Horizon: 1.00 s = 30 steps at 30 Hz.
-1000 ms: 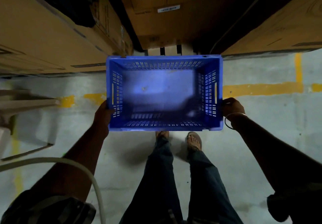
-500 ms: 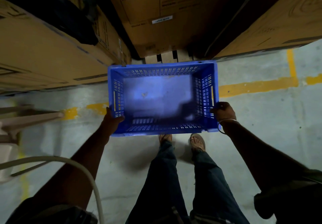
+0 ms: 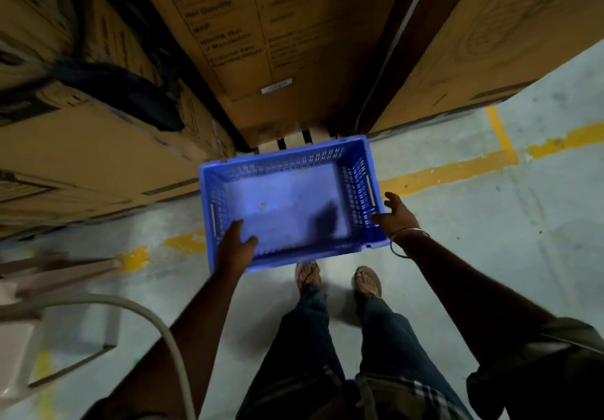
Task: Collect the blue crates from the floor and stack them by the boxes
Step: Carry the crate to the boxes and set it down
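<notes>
now both hands, left hand and right hand, are hovering open-fingered at the blue crate rims, cardboard boxes crowding twelve o'clock.

Box print too blurred to read, left hand hiding the crate's near-left corner

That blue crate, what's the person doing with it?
A person is putting an empty blue crate down by the big cardboard boxes. The left hand is over the crate's near left corner, fingers relaxed and not gripping. The right hand is beside the crate's right side, fingers spread open. Neither hand holds it, so it looks just let go, sitting close against the boxes, across the yellow line painted on the floor. The person's feet are right behind it.
</notes>
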{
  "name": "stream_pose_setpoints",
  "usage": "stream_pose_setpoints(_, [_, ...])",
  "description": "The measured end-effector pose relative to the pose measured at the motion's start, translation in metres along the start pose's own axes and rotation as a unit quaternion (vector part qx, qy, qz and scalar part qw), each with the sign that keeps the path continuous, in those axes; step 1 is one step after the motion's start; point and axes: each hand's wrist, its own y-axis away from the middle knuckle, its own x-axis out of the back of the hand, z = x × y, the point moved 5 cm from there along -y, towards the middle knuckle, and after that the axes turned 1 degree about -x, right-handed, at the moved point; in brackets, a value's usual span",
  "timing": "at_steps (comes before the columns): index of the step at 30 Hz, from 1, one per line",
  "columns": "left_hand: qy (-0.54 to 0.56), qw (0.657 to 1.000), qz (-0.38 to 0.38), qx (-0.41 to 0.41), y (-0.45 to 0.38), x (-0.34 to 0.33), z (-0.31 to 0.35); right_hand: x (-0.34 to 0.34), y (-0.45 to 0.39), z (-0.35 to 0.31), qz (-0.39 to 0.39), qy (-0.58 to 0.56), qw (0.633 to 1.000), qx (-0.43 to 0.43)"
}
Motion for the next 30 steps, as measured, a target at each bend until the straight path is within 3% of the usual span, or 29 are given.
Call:
stream_pose_setpoints(7, [-0.035,0.992,-0.068,-0.105,0.049,-0.014,0.08,0.076,0.063,-0.002,0.011,-0.064,0.997,0.03])
stream_pose_setpoints(14, [-0.126,0.952,-0.142,-0.241,0.056,-0.067,0.219,0.222,0.098,0.035,0.007,-0.035,0.999,0.022])
stream_pose_setpoints(18, [-0.113,0.923,-0.182,-0.321,0.066,-0.138,0.325,0.325,0.116,0.076,0.07,-0.033,0.997,0.027])
stream_pose_setpoints(24, [-0.121,0.877,-0.211,-0.415,0.235,-0.237,0.494,0.477,0.153,0.136,0.19,-0.055,0.979,0.052])
stream_pose_setpoints(30, [-0.2,0.825,-0.245,-0.467,0.333,-0.336,0.589,0.595,0.183,0.202,0.302,-0.009,0.952,0.043])
